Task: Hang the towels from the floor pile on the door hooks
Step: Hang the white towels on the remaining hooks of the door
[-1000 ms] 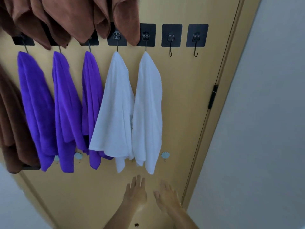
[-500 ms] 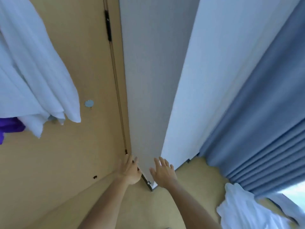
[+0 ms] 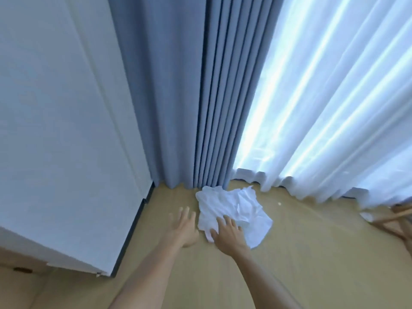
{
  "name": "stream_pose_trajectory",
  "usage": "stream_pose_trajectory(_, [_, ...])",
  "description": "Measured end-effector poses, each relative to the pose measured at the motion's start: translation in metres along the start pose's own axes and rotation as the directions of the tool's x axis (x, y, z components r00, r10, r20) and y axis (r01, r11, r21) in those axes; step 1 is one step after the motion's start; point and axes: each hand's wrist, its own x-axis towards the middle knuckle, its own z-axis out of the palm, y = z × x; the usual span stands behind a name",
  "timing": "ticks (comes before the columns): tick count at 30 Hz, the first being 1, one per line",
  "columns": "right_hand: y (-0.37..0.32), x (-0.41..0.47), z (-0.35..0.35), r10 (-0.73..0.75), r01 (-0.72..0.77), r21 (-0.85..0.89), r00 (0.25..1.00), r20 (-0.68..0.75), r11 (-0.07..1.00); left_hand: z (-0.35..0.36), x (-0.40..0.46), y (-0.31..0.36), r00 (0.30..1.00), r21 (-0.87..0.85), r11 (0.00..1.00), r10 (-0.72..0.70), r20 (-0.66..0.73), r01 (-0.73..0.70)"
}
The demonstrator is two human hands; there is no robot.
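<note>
A crumpled pile of white towels [image 3: 234, 210] is seen on the wooden floor [image 3: 301, 253], just in front of the blue curtain [image 3: 189, 97] and beside the sheer white curtain [image 3: 334, 97]. The left hand [image 3: 184, 228] is held beside the pile with fingers straight and spread, grasping nothing. The right hand [image 3: 228, 236] is extended over the pile's near edge, fingers straight; contact cannot be told.

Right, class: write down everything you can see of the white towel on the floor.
The white towel is a soft, crumpled cloth lying in a loose heap on the wooden floor, full of folds and creases. Its far edge lies at the foot of the blue curtain, near the sheer white curtain. The right hand reaches over its near edge, fingers spread; actual contact is unclear. The left hand is beside it, apart.
</note>
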Motion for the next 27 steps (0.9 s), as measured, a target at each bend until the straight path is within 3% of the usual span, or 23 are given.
stream_pose_trajectory(5, [0.132, 0.009, -0.025, 0.198, -0.197, 0.069, 0.980, -0.017, 0.978, 0.000, 0.058, 0.118, 0.988, 0.075, 0.986, 0.147, 0.042, -0.150])
stream_pose_trajectory(9, [0.197, 0.014, -0.030, 0.282, -0.281, 0.066, 0.959, -0.003, 0.957, 0.002, 0.087, 0.176, 0.974, 0.151, 0.965, 0.201, 0.103, -0.215])
stream_pose_trajectory(27, [0.277, 0.173, 0.002, 0.308, -0.329, 0.128, 0.938, 0.157, 0.936, 0.041, 0.284, 0.226, 0.950, 0.146, 0.959, 0.204, 0.238, -0.242])
